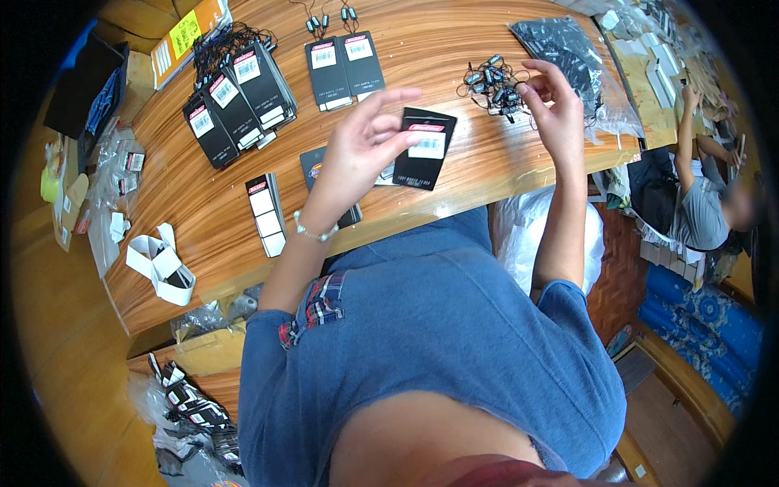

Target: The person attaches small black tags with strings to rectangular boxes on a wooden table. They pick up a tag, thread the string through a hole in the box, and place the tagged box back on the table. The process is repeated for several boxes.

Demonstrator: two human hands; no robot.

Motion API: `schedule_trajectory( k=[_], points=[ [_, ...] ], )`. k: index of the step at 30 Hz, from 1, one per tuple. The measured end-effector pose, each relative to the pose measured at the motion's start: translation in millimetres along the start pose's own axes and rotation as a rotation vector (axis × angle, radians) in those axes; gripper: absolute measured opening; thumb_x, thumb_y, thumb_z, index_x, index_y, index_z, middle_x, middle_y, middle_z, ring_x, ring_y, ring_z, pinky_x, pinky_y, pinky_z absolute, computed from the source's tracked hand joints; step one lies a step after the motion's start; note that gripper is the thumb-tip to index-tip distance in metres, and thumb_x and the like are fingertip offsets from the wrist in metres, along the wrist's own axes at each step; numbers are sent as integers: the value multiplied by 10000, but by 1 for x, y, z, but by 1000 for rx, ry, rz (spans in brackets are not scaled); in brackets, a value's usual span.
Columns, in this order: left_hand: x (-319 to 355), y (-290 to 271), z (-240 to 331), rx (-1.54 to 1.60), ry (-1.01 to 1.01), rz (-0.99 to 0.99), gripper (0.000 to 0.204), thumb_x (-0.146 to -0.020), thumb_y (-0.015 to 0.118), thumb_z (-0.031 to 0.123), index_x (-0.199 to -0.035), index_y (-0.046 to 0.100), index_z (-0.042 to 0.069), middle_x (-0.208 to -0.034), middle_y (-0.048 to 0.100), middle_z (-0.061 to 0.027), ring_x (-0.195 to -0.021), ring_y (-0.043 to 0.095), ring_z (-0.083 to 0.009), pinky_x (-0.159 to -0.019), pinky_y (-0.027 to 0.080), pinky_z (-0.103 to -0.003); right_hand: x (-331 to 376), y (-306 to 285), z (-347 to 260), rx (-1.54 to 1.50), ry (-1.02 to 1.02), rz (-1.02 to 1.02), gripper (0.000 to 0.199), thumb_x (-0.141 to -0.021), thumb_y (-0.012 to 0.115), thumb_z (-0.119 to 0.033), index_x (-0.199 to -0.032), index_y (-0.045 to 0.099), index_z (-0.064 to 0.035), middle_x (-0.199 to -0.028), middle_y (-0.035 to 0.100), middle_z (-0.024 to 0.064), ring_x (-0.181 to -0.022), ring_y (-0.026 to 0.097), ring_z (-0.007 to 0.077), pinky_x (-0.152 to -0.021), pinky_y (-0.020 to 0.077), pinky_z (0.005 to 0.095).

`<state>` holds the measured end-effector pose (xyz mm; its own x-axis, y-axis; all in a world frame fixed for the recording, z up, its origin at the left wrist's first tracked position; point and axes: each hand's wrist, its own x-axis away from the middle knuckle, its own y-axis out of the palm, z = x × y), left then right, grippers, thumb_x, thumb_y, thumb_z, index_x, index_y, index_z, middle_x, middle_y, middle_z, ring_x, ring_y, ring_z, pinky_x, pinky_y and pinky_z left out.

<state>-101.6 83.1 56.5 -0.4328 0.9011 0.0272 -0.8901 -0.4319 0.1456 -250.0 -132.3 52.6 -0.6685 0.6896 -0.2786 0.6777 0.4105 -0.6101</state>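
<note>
My left hand (pixel 372 146) is closed on black hang tags (pixel 422 169), thumb on top, each bearing a white barcode sticker with a red strip on the front one. Another black tag with an orange emblem (pixel 315 169) lies on the table beneath this hand, partly covered. My right hand (pixel 558 109) hovers at the edge of a tangled pile of black hang-tag strings (pixel 493 81) with small dark plastic ends. Its thumb and forefinger are curved and look apart; no string shows clearly between them.
Several stacks of stickered black tags (pixel 243 105) stand at the far left, and two strung tags (pixel 345 71) at the back. A sticker strip (pixel 266 215), a white ribbon roll (pixel 166 264) and a plastic bag (pixel 560 57) lie around the wooden table (pixel 219 195). A co-worker (pixel 704 203) is at the right.
</note>
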Motion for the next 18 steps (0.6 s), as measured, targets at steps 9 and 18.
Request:
schedule_trajectory(
  k=[9, 18],
  points=[
    [-47, 21, 8, -195, 124, -180, 181, -806, 609, 31, -975, 557, -3, -929, 635, -66, -875, 606, -124, -791, 488, -253, -2, -20, -9, -391, 122, -162, 179, -841, 550, -34, -1019, 549, -14, -750, 568, 5, -703, 523, 66, -644, 431, 199],
    [-75, 36, 9, -277, 251, -520, 153, -819, 596, 89, -963, 586, 38, -1138, 545, -65, -928, 569, -121, -792, 472, -260, 5, -28, -39, -663, 53, -393, 187, -830, 566, -34, -1008, 511, -23, -816, 550, -1, -777, 514, 65, -692, 422, 198]
  ],
)
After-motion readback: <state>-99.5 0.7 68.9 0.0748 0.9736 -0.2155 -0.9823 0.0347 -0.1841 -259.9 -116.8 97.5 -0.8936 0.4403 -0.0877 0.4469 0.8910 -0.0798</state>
